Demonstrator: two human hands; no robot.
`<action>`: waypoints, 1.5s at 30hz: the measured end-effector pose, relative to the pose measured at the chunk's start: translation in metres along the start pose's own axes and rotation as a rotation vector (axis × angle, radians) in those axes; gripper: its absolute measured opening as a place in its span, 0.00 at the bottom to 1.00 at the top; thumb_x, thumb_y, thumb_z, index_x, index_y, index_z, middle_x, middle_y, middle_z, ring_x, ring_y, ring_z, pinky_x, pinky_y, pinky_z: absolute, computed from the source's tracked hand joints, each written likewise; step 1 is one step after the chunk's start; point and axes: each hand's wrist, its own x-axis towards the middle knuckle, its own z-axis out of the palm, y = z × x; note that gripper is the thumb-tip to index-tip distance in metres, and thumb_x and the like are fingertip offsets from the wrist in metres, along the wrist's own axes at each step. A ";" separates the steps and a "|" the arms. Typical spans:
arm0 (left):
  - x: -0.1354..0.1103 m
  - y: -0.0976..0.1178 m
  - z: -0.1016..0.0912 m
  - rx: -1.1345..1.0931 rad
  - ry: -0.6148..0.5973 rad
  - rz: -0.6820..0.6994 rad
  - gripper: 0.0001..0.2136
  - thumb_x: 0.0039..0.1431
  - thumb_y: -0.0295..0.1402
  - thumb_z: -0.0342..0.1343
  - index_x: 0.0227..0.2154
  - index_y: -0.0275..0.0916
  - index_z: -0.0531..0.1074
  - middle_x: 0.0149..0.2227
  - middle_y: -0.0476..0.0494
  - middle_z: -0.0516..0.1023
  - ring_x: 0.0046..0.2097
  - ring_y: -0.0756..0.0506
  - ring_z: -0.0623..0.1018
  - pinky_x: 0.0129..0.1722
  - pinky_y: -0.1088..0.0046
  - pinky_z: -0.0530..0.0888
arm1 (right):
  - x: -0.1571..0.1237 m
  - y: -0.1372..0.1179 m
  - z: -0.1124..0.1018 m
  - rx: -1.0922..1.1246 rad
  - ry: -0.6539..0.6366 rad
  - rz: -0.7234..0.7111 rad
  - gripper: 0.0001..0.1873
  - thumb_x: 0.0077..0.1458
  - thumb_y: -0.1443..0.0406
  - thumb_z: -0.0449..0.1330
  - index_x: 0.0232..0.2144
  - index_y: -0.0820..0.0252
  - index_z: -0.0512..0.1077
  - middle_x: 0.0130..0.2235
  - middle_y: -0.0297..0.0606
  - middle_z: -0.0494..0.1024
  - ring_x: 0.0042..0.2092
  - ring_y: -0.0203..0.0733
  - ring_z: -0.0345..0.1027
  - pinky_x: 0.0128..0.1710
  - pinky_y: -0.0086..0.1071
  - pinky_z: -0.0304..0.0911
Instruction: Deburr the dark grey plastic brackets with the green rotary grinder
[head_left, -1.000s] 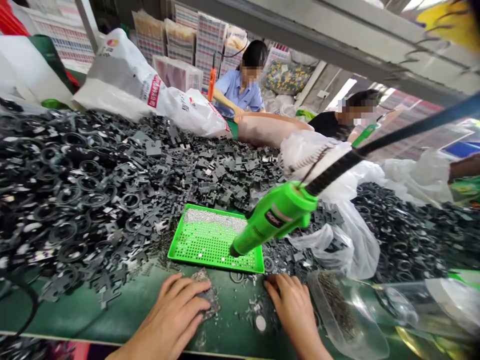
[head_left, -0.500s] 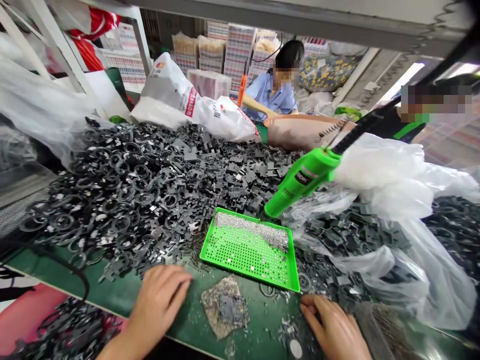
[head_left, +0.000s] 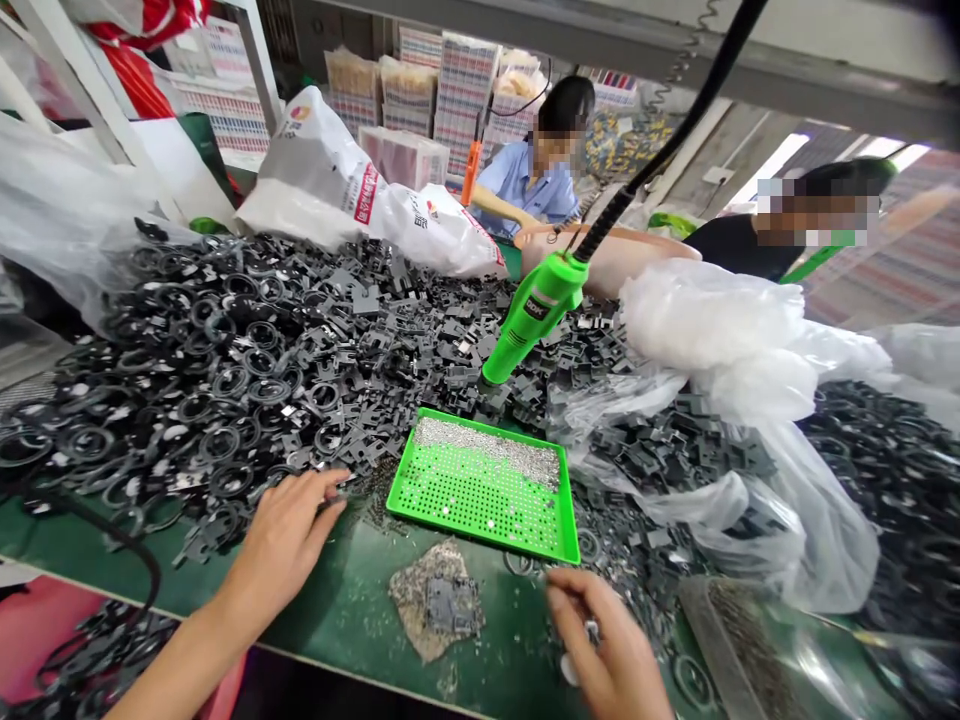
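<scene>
My left hand (head_left: 294, 525) is at the near edge of the pile of dark grey plastic parts (head_left: 352, 390), fingers stretched forward and thumb apart. No part shows clearly in its grasp. My right hand (head_left: 604, 640) is below the near right corner of the green perforated tray (head_left: 480, 545), fingers curled and thumb close to the forefinger. A small pale glint shows among those fingers, too small to name. Between the hands, a grey plastic part (head_left: 454, 603) lies on a rough, speckled pad (head_left: 412, 600). Small silvery pieces (head_left: 487, 450) fill the tray's far side.
A green electric screwdriver (head_left: 532, 315) hangs on its cable behind the tray. Clear plastic bags (head_left: 720, 350) and more grey parts lie at right, white sacks (head_left: 322, 180) at the back. Two people sit across the bench. A red container (head_left: 45, 640) stands lower left.
My left hand has moved left and forward to the pile's edge. My right hand has drawn in leftward. The screwdriver hangs more upright and farther from the tray. The view has shifted slightly.
</scene>
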 end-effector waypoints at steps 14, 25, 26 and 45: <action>-0.051 0.077 0.014 -0.911 -0.168 -0.202 0.08 0.65 0.37 0.50 0.43 0.45 0.70 0.38 0.48 0.76 0.39 0.47 0.79 0.40 0.75 0.76 | 0.010 -0.095 0.072 0.798 -0.329 0.254 0.09 0.57 0.59 0.59 0.37 0.57 0.70 0.32 0.34 0.73 0.33 0.37 0.64 0.34 0.30 0.60; -0.053 0.075 0.025 -1.002 -0.171 -0.406 0.17 0.60 0.45 0.55 0.46 0.41 0.68 0.26 0.53 0.73 0.29 0.49 0.78 0.32 0.77 0.76 | 0.007 -0.092 0.076 0.729 -0.310 0.284 0.09 0.55 0.63 0.58 0.40 0.57 0.66 0.31 0.33 0.73 0.32 0.38 0.63 0.34 0.32 0.60; -0.055 0.075 0.026 -1.000 -0.179 -0.398 0.16 0.60 0.45 0.55 0.46 0.41 0.68 0.26 0.53 0.73 0.30 0.49 0.78 0.32 0.78 0.76 | 0.007 -0.092 0.075 0.652 -0.318 0.266 0.09 0.55 0.65 0.58 0.40 0.57 0.66 0.31 0.33 0.73 0.32 0.39 0.63 0.35 0.32 0.60; -0.002 0.016 0.015 0.088 -0.167 0.071 0.07 0.63 0.32 0.50 0.36 0.44 0.74 0.35 0.46 0.72 0.38 0.41 0.69 0.37 0.64 0.63 | 0.026 -0.073 0.052 0.372 -0.341 0.070 0.11 0.59 0.60 0.56 0.27 0.58 0.67 0.28 0.32 0.67 0.32 0.37 0.61 0.33 0.29 0.56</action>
